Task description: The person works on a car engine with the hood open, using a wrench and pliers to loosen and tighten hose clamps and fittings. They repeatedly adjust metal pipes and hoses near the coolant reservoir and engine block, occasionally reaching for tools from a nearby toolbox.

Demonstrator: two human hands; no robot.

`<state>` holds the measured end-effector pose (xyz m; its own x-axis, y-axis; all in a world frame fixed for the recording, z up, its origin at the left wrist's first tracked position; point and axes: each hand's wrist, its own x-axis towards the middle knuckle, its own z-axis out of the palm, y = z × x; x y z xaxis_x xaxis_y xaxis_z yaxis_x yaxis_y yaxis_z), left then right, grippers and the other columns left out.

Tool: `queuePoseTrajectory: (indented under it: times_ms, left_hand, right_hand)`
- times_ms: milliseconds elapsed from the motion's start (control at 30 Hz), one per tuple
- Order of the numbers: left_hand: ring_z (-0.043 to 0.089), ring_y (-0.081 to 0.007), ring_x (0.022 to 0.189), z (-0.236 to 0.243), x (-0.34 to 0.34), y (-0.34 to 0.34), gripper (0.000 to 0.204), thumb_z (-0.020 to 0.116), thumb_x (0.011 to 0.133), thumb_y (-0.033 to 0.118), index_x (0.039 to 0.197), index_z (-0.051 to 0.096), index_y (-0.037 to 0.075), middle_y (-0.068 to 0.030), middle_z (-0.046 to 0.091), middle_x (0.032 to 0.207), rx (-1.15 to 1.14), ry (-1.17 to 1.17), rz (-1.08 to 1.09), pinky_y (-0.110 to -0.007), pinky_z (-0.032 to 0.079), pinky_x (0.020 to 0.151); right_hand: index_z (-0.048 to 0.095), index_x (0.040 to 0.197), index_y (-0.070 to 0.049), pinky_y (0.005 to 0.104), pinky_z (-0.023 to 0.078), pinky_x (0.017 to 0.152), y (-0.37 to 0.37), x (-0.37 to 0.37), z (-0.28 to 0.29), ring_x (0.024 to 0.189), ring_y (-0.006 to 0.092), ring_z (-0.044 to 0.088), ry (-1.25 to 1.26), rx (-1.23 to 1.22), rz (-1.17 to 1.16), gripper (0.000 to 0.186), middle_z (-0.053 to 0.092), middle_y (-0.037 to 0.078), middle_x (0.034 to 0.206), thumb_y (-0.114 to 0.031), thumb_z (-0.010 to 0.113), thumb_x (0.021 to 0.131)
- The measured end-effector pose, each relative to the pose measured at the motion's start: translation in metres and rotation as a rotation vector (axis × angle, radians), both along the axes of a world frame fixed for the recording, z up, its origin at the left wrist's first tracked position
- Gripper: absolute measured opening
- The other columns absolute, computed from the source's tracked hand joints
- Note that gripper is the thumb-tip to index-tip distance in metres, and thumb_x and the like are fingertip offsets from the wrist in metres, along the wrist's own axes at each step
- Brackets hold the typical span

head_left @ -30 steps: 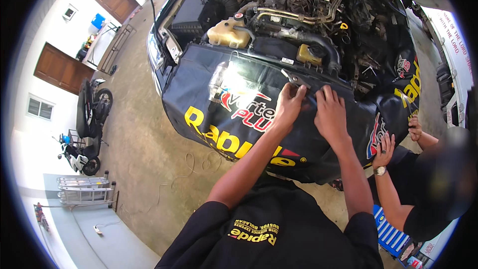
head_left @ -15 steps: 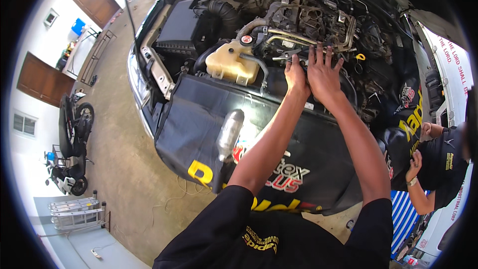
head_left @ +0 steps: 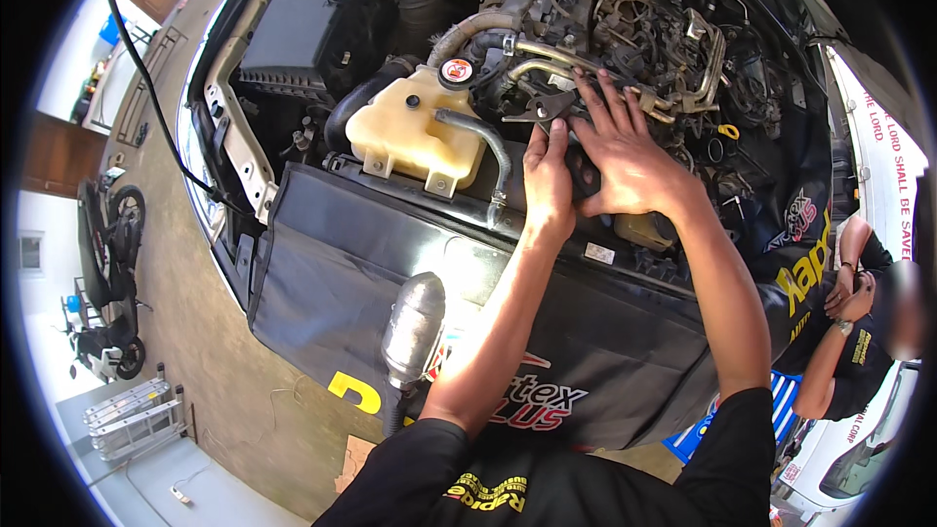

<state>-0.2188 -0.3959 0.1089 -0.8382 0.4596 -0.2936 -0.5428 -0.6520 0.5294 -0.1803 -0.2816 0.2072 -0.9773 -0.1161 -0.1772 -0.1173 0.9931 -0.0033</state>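
We hold a dark tool with a metal head over the front of an open engine bay, between our two hands. The fingers of our left hand are drawn together, pinching it just below its head. Our right hand lies against its right side, fingers lengthened and slightly spread toward the far side. Beyond them are metal pipes and the grimy engine. Just left of the tool we see a cream tank with a round cap; farther left is a black box. To the right is a yellow ring. A black cover drapes the car's near edge, a silver canister above its left part. At far right stands a person, hands close together. On the left, motorbikes and a folded ladder stand near the wall.
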Motion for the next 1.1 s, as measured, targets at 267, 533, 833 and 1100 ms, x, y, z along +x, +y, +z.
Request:
queuePoseTrajectory:
  times_ms: [267,533,833,1100]
  left_hand:
    - [0.059,-0.0247,0.131,0.0,-0.012,-0.001,0.047,0.039,0.118,0.037,0.154,0.047,0.008,-0.0116,0.06,0.145,0.034,-0.067,-0.04,-0.044,0.051,0.108]
    - [0.062,-0.0296,0.119,-0.022,-0.034,0.03,0.04,0.035,0.118,0.032,0.141,0.053,0.005,-0.0151,0.064,0.131,0.268,-0.403,-0.084,-0.046,0.05,0.105]
    - [0.048,-0.0135,0.062,-0.037,-0.046,0.029,0.021,0.037,0.117,0.028,0.126,0.047,0.011,-0.0088,0.07,0.105,0.251,-0.554,0.003,-0.03,0.046,0.056]
    - [0.045,-0.0149,0.06,-0.02,-0.042,0.024,0.024,0.04,0.117,0.03,0.12,0.049,0.008,-0.0086,0.069,0.101,0.226,-0.52,-0.003,-0.029,0.044,0.055]
  right_hand:
    - [0.038,0.157,0.003,0.0693,0.008,0.129,-0.009,0.002,-0.017,0.162,0.0492,0.01,-0.021,-0.064,-0.127,0.096,0.021,0.027,0.171,-0.016,0.077,0.071]
    - [0.034,0.159,0.007,0.0701,0.009,0.128,-0.023,-0.028,0.004,0.162,0.0497,0.006,-0.311,0.153,-0.263,0.086,0.013,0.033,0.173,-0.008,0.066,0.081]
    - [0.037,0.155,0.01,0.0815,0.027,0.117,-0.039,-0.031,-0.006,0.16,0.0525,0.014,-0.316,0.18,-0.315,0.078,0.016,0.032,0.172,-0.006,0.068,0.085]
    - [0.037,0.155,0.012,0.0823,0.03,0.114,-0.041,-0.026,-0.008,0.159,0.0537,0.016,-0.278,0.194,-0.38,0.086,0.016,0.032,0.172,-0.007,0.075,0.081]
